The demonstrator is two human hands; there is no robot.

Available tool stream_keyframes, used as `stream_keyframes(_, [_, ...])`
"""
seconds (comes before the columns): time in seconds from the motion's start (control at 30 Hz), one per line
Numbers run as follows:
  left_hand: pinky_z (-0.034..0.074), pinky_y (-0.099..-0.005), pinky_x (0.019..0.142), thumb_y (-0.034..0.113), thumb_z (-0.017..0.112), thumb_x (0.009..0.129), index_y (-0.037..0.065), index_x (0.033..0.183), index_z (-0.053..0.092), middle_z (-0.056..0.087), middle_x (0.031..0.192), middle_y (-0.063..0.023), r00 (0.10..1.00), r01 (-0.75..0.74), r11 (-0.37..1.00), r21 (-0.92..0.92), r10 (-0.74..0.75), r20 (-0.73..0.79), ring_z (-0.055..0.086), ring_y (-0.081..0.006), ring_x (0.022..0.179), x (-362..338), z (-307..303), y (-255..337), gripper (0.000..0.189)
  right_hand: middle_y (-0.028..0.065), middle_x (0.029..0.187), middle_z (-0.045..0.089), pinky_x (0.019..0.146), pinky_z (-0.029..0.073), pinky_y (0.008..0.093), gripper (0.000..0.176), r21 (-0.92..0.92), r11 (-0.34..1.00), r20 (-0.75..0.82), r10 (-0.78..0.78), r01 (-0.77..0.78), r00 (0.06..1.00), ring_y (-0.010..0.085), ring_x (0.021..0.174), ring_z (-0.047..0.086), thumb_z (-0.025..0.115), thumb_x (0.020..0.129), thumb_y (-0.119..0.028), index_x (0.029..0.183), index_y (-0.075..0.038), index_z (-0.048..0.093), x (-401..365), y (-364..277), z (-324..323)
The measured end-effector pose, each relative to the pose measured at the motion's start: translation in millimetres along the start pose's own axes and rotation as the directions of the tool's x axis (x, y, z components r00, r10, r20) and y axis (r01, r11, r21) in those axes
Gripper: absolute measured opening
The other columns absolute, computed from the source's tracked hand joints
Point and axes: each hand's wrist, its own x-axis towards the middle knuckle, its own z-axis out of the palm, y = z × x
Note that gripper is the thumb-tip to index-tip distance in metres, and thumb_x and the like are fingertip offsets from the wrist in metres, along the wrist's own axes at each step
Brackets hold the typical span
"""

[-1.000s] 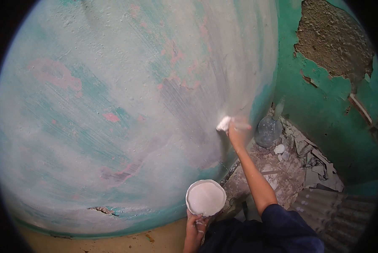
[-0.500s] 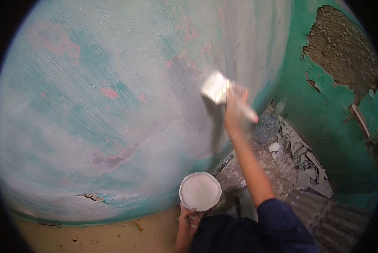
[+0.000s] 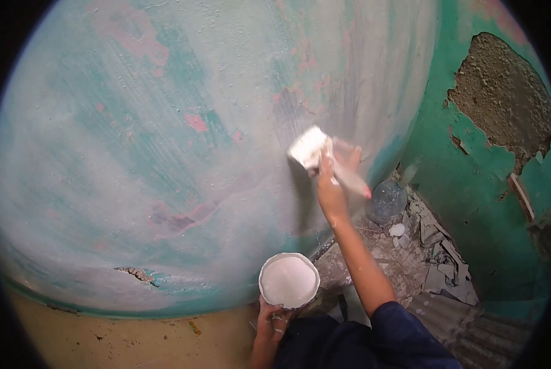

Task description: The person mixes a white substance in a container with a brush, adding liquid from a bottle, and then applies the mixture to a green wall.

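Note:
My right hand (image 3: 333,184) is wrapped round the handle of a wide paint brush (image 3: 309,147), whose bristles are thick with white paint. The bristles are at the whitewashed wall (image 3: 226,172), over a greyish streak; whether they touch it I cannot tell. Below, my left hand (image 3: 271,317) holds a round tub (image 3: 289,280) of white paint from beneath and the side, close to the wall's foot. Teal and pink patches show through thin white strokes on the wall.
On the right a green wall (image 3: 466,203) has a large bare patch (image 3: 503,92). In the corner lie a clear bottle (image 3: 387,202) and broken plaster (image 3: 444,258). Corrugated sheeting (image 3: 441,323) is at lower right, tan floor (image 3: 134,338) at lower left.
My right hand and the brush have moved slightly down and left along the wall. The view has shifted, so the wall patches sit further right. The tub stays in my left hand.

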Motion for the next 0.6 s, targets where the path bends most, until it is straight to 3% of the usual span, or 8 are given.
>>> stream_keyframes(0.1, [0.047,-0.0507,0.098,0.004,0.057,0.072,0.014,0.143,0.033,0.046,0.134,-0.0144,0.999,-0.035,0.999,-0.032,0.036,0.033,0.049,-0.0347,0.12,1,-5,-3,0.075,0.0157,0.112,0.055,0.069,0.052,0.0269,0.043,0.155,0.98,0.085,-0.141,0.126,0.986,0.0174,0.086,0.061,0.054,0.096,-0.016,0.128,0.0,0.03,5,-46,29])
stream_keyframes(0.17, [0.047,-0.0519,0.099,0.004,0.058,0.072,0.012,0.143,0.033,0.045,0.134,-0.0154,1.0,-0.026,0.998,-0.06,0.026,0.005,0.049,-0.036,0.121,0,-6,-1,0.075,0.0166,0.117,0.052,0.072,0.051,0.0271,0.045,0.253,0.953,0.127,-0.203,0.166,0.971,0.0177,0.091,0.06,0.054,0.097,-0.019,0.129,0.0,0.03,3,-31,30])
stream_keyframes(0.23, [0.045,-0.0541,0.1,0.002,0.058,0.072,0.014,0.142,0.03,0.042,0.136,-0.0154,0.999,-0.016,0.996,-0.092,0.019,0.032,0.046,-0.0365,0.125,-4,-2,4,0.077,0.0184,0.122,0.047,0.076,0.049,0.0292,0.049,-0.003,0.984,0.049,-0.18,0.18,0.983,0.0183,0.103,0.055,0.053,0.098,-0.026,0.13,0.002,0.029,-7,45,13])
stream_keyframes(0.3, [0.044,-0.0562,0.102,0.0,0.058,0.072,0.016,0.142,0.027,0.039,0.139,-0.0155,0.998,-0.005,0.992,-0.123,0.012,0.056,0.043,-0.0371,0.128,-5,-6,5,0.078,0.0192,0.124,0.046,0.08,0.048,0.031,0.052,-0.063,0.988,-0.074,-0.143,0.138,0.987,0.0179,0.111,0.05,0.051,0.099,-0.031,0.131,0.003,0.03,-38,101,-3])
stream_keyframes(0.37, [0.046,-0.0532,0.099,0.005,0.058,0.072,0.013,0.142,0.033,0.043,0.136,-0.0158,0.999,-0.05,0.998,-0.03,0.05,-0.003,0.047,-0.0372,0.124,-2,-17,2,0.076,0.0195,0.12,0.05,0.076,0.049,0.0306,0.045,-0.059,0.997,-0.199,0.046,-0.059,0.979,0.0181,0.101,0.056,0.054,0.098,-0.028,0.125,0.002,0.035,-72,162,-26])
stream_keyframes(0.4, [0.046,-0.0532,0.099,0.005,0.058,0.072,0.013,0.142,0.033,0.043,0.136,-0.0158,0.999,-0.052,0.998,-0.032,0.052,-0.006,0.047,-0.0372,0.124,-1,-18,3,0.076,0.0195,0.12,0.05,0.076,0.049,0.0306,0.045,-0.058,0.997,-0.195,0.048,-0.06,0.98,0.0181,0.101,0.056,0.054,0.098,-0.028,0.125,0.002,0.035,-83,179,-32])
stream_keyframes(0.47, [0.048,-0.052,0.097,0.005,0.058,0.072,0.014,0.142,0.032,0.043,0.137,-0.0158,0.998,-0.045,0.999,-0.029,0.043,-0.047,0.045,-0.0372,0.126,-1,-21,5,0.076,0.0127,0.097,0.062,0.061,0.047,0.0254,0.029,-0.026,0.984,-0.274,0.161,-0.175,0.948,0.013,0.072,0.059,0.049,0.101,-0.021,0.122,-0.003,0.039,-99,194,-41])
stream_keyframes(0.6, [0.048,-0.0516,0.097,0.005,0.058,0.072,0.014,0.143,0.031,0.043,0.137,-0.0157,0.998,-0.059,0.998,-0.038,0.059,-0.002,0.045,-0.037,0.126,2,-20,7,0.076,0.012,0.092,0.062,0.057,0.046,0.0252,0.028,-0.212,0.929,-0.206,0.26,-0.302,0.943,0.0114,0.067,0.058,0.051,0.099,-0.02,0.118,-0.003,0.04,-95,181,-58])
